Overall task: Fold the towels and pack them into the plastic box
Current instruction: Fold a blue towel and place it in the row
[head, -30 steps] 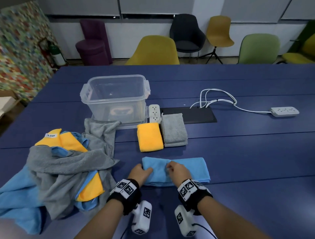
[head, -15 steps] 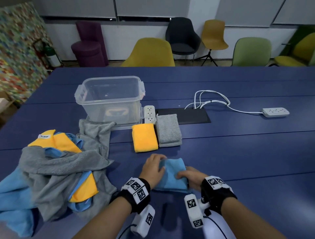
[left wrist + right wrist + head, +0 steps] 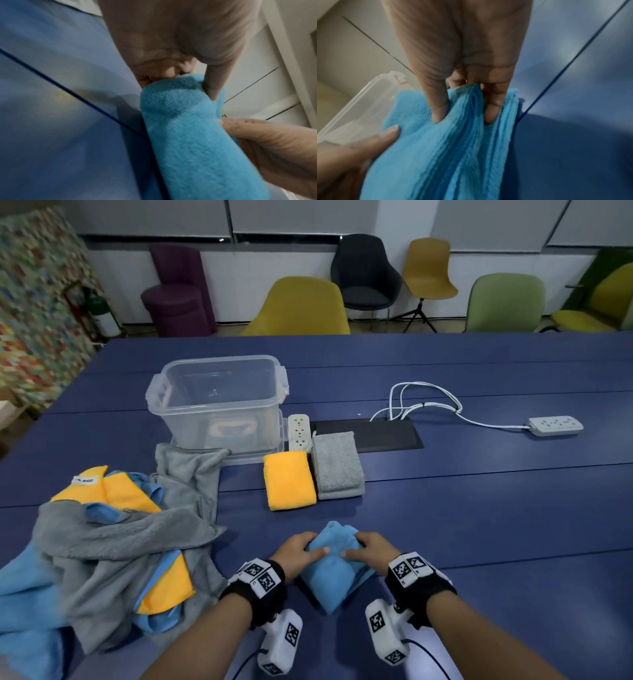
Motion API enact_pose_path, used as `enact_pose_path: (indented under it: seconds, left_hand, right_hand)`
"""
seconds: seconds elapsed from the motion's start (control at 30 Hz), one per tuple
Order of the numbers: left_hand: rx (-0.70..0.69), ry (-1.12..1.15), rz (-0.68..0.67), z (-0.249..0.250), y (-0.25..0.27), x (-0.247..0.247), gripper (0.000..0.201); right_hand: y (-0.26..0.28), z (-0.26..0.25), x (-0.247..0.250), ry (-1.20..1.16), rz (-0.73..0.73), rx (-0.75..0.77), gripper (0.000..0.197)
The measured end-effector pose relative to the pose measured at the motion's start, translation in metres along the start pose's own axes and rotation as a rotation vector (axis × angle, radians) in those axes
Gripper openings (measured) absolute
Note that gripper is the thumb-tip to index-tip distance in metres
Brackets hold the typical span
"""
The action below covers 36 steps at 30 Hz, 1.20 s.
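Observation:
A folded blue towel (image 3: 334, 571) is lifted just above the blue table (image 3: 479, 525) near its front edge. My left hand (image 3: 301, 553) grips its left side and my right hand (image 3: 368, 551) grips its right side, thumbs on top. In the left wrist view the blue towel (image 3: 188, 135) is pinched between thumb and fingers; in the right wrist view the blue towel (image 3: 453, 142) shows its stacked layers pinched. A clear plastic box (image 3: 219, 402) stands open and empty at the back left. A folded orange towel (image 3: 288, 480) and a folded grey towel (image 3: 337, 465) lie in front of the box.
A heap of unfolded grey, blue and orange towels (image 3: 102, 549) covers the table's left front. A white power strip (image 3: 298, 428) lies beside the box, a black cable hatch (image 3: 376, 433) behind the grey towel, another power strip (image 3: 555, 425) with cords at the right. Chairs line the far edge.
The long blue strip has been folded in half to a compact packet. Both hands have closed in on its sides and lifted it, turned lengthwise towards me.

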<state>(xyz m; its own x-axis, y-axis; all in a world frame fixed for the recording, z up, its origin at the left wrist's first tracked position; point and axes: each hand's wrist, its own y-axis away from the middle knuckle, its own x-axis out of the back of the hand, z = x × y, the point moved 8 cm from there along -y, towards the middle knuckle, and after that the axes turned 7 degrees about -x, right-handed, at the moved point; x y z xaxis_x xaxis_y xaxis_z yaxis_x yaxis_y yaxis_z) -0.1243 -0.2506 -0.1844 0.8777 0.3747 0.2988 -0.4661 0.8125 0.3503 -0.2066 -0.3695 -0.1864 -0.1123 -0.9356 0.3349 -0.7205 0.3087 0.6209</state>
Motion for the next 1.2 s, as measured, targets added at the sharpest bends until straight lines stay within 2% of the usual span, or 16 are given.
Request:
enact_pose_path:
  seconds: [0.1, 0.2, 0.23, 0.3, 0.4, 0.6, 0.67, 0.77, 0.83, 0.9, 0.97, 1.03, 1.13, 1.2]
  left_hand:
    - [0.012, -0.072, 0.005, -0.004, 0.000, -0.002, 0.024]
    - [0.061, -0.294, -0.037, -0.005, -0.005, -0.014, 0.061]
    - [0.079, -0.369, -0.045, -0.006, -0.006, -0.018, 0.065]
    - [0.090, -0.487, 0.003, -0.004, -0.008, -0.022, 0.056]
    - [0.117, -0.602, 0.100, -0.006, -0.007, -0.022, 0.055]
    - [0.246, -0.598, 0.172, -0.013, -0.003, -0.018, 0.063]
    - [0.235, -0.499, 0.224, -0.012, -0.001, -0.015, 0.060]
    - [0.178, 0.003, 0.295, -0.011, 0.000, -0.017, 0.041]
    - [0.122, 0.242, 0.341, -0.007, 0.004, -0.015, 0.040]
    - [0.079, 0.325, 0.408, -0.006, 0.011, -0.008, 0.054]
    - [0.036, 0.352, 0.497, -0.006, 0.022, 0.006, 0.055]
    - [0.019, 0.406, 0.594, -0.010, 0.032, 0.022, 0.050]
    - [-0.001, 0.465, 0.702, -0.015, 0.043, 0.046, 0.046]
    - [-0.012, 0.453, 0.735, -0.018, 0.049, 0.062, 0.047]
  right_hand:
    - [0.001, -0.003, 0.007, 0.058, 0.035, 0.009, 0.016]
    - [0.001, 0.002, 0.019, 0.161, 0.128, 0.023, 0.019]
    - [0.001, 0.007, 0.022, 0.203, 0.167, 0.013, 0.017]
    - [0.002, 0.015, 0.025, 0.269, 0.240, -0.007, 0.011]
    - [0.002, 0.021, 0.023, 0.340, 0.318, -0.021, 0.028]
    - [-0.003, 0.012, 0.013, 0.391, 0.330, -0.021, 0.032]
    - [-0.003, 0.008, 0.009, 0.399, 0.329, 0.000, 0.032]
    - [-0.002, -0.001, 0.005, 0.345, 0.325, 0.065, 0.030]
    - [0.000, -0.007, 0.006, 0.268, 0.347, 0.118, 0.028]
    - [0.003, -0.014, 0.006, 0.176, 0.373, 0.178, 0.032]
    - [0.008, -0.019, 0.003, 0.002, 0.369, 0.164, 0.044]
    - [0.009, -0.023, -0.015, -0.213, 0.273, 0.118, 0.058]
    - [-0.001, -0.032, -0.056, -0.466, 0.048, 0.064, 0.085]
    - [-0.008, -0.045, -0.068, -0.447, 0.044, 0.045, 0.078]
